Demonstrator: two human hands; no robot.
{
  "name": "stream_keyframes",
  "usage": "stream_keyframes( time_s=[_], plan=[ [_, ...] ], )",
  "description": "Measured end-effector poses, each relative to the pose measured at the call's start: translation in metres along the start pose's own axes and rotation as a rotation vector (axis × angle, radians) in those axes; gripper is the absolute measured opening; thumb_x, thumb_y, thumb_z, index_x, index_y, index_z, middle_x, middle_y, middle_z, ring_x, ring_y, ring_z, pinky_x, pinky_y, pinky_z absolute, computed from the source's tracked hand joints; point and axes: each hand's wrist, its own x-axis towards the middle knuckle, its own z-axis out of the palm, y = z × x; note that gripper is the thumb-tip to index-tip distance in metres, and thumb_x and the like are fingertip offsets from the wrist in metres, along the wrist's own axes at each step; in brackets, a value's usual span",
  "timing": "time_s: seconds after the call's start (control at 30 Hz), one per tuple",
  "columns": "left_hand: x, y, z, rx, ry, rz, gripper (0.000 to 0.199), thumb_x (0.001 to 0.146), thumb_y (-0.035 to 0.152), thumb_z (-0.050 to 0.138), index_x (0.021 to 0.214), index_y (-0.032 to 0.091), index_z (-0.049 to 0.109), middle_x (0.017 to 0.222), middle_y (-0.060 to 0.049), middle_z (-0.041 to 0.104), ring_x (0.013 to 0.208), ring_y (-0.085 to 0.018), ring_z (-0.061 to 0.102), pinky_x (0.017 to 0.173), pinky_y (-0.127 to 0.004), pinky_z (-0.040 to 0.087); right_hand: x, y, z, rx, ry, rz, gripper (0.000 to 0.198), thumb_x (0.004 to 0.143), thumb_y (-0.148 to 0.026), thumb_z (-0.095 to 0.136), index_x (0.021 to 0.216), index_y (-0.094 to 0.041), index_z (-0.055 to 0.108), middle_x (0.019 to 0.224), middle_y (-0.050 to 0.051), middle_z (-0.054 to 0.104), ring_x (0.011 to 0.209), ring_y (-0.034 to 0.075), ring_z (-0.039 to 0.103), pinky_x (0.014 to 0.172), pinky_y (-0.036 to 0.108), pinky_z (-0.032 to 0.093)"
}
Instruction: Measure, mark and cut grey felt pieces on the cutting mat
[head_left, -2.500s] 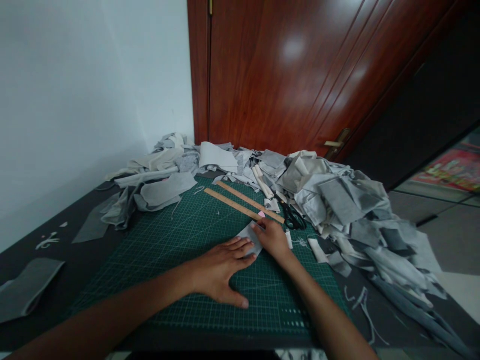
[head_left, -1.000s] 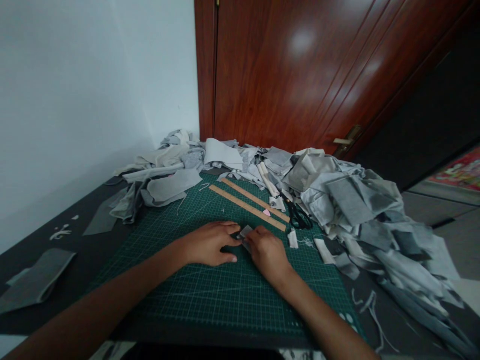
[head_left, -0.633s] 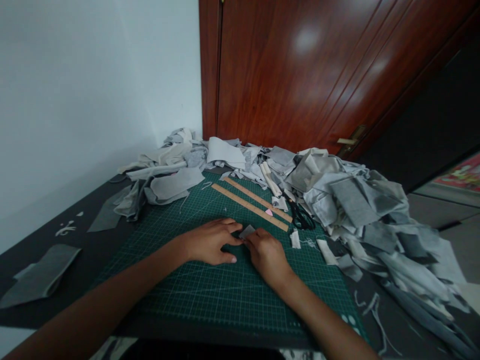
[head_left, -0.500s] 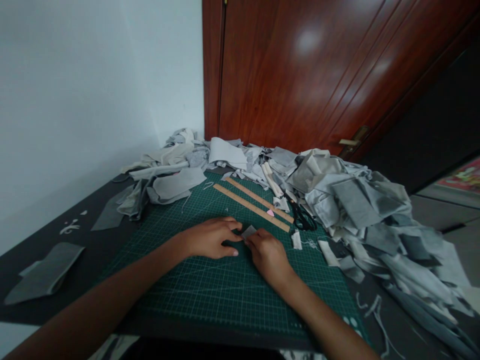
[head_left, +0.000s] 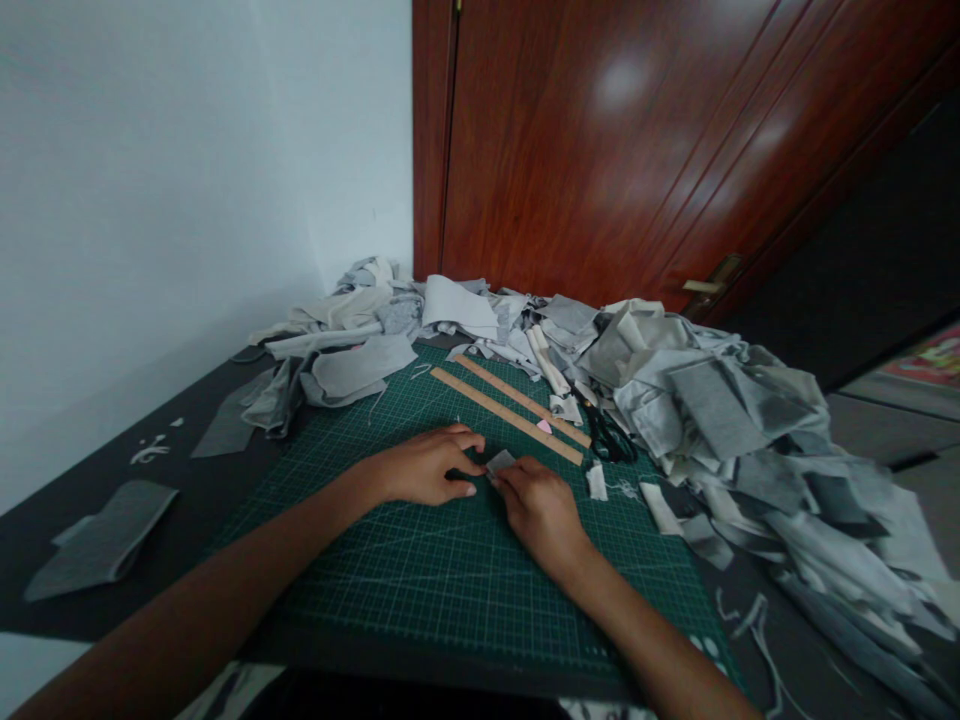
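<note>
A small grey piece of fabric (head_left: 500, 461) lies on the green cutting mat (head_left: 420, 590), between my hands. My right hand (head_left: 541, 505) has its fingers closed on the near right edge of this piece. From the other side my left hand (head_left: 431, 466) reaches in with thumb and fingers apart, its index fingertip close to the piece's left corner. Whether that fingertip touches the fabric, I cannot tell. Beyond the hands, two wooden rulers (head_left: 504, 412) lie slantwise on the mat, with a pink chalk piece (head_left: 544, 426) by them.
Black-handled scissors (head_left: 611, 438) lie right of the rulers. A large heap of grey and cream fabric scraps (head_left: 712, 400) covers the right side, with more scraps (head_left: 352, 368) at the back left. A folded grey cloth (head_left: 109, 540) sits at the left, and loose threads (head_left: 759, 625) at the right.
The view has shifted slightly. Both hands stay around the small fabric piece, with my right fingers still holding it; my left hand has moved only a little.
</note>
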Motion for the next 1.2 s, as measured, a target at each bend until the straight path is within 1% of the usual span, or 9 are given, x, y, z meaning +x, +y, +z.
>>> stream_keyframes(
  time_s=[0.23,0.4,0.5,0.57,0.7,0.83,1.03,1.1,1.2],
  plan=[
    [0.001,-0.003,0.000,-0.055,0.062,0.062,0.015,0.087,0.022,0.070,0.100,0.026,0.077,0.124,-0.005,0.065,0.116,-0.025,0.058,0.102,-0.037,0.044,0.000,-0.002,0.001,-0.070,-0.049,-0.002,0.022,0.100,-0.022,0.054,0.093,-0.021,0.074,0.092,0.006,0.069,0.083,0.019,0.065,0.073,0.027,0.044],
    [0.006,-0.013,0.007,-0.088,0.136,0.038,0.014,0.095,0.017,0.060,0.097,0.021,0.074,0.096,-0.003,0.071,0.100,-0.021,0.064,0.097,-0.035,0.045,0.001,0.000,0.003,-0.058,-0.074,-0.010,0.020,0.100,-0.022,0.054,0.098,-0.022,0.074,0.094,0.006,0.069,0.085,0.019,0.066,0.075,0.027,0.045],
    [0.009,-0.014,0.019,-0.078,0.199,0.015,0.018,0.096,0.015,0.058,0.103,0.021,0.073,0.101,-0.004,0.072,0.102,-0.021,0.064,0.102,-0.038,0.043,0.001,0.001,0.003,-0.066,-0.079,-0.014,0.021,0.100,-0.023,0.053,0.099,-0.022,0.074,0.095,0.006,0.069,0.085,0.020,0.066,0.075,0.027,0.046],
    [0.011,-0.010,0.026,-0.076,0.218,0.021,0.020,0.095,0.015,0.059,0.106,0.023,0.073,0.107,-0.004,0.070,0.106,-0.021,0.062,0.101,-0.038,0.044,0.001,0.000,0.002,-0.062,-0.082,-0.015,0.021,0.100,-0.022,0.053,0.100,-0.022,0.074,0.096,0.006,0.069,0.086,0.019,0.066,0.076,0.027,0.046],
    [0.015,-0.001,0.038,-0.062,0.232,0.007,0.017,0.092,0.013,0.062,0.095,0.023,0.075,0.112,-0.005,0.067,0.111,-0.022,0.059,0.098,-0.038,0.047,0.000,-0.002,0.000,-0.031,-0.091,-0.021,0.021,0.100,-0.023,0.054,0.100,-0.021,0.074,0.099,0.007,0.069,0.086,0.019,0.066,0.077,0.027,0.048],
    [0.018,-0.001,0.043,-0.077,0.258,-0.034,0.015,0.090,0.013,0.065,0.080,0.021,0.074,0.108,-0.004,0.067,0.107,-0.022,0.058,0.096,-0.038,0.047,0.000,0.001,-0.009,0.086,-0.121,-0.049,0.020,0.098,-0.020,0.056,0.104,-0.019,0.075,0.099,0.008,0.070,0.087,0.019,0.067,0.080,0.027,0.049],
    [0.020,0.000,0.048,-0.108,0.305,-0.096,0.013,0.091,0.014,0.065,0.085,0.020,0.074,0.100,-0.004,0.064,0.100,-0.021,0.059,0.092,-0.038,0.046,0.004,0.023,-0.030,0.458,-0.203,-0.101,0.033,0.089,0.000,0.052,0.100,-0.021,0.076,0.095,0.002,0.076,0.088,0.016,0.069,0.081,0.024,0.048],
    [0.019,0.003,0.050,-0.096,0.317,-0.113,0.013,0.092,0.014,0.064,0.085,0.020,0.074,0.102,-0.005,0.064,0.102,-0.022,0.059,0.092,-0.039,0.047,0.005,0.029,-0.032,0.505,-0.229,-0.090,0.033,0.088,0.000,0.052,0.096,-0.020,0.076,0.090,0.000,0.076,0.084,0.016,0.069,0.078,0.023,0.048],
    [0.017,0.008,0.049,-0.033,0.334,-0.126,0.015,0.092,0.013,0.063,0.086,0.021,0.073,0.115,-0.006,0.063,0.110,-0.025,0.056,0.095,-0.042,0.047,0.006,0.032,-0.030,0.524,-0.233,-0.090,0.032,0.087,0.000,0.053,0.093,-0.020,0.077,0.089,0.000,0.076,0.084,0.016,0.069,0.077,0.023,0.047]
  ],
)
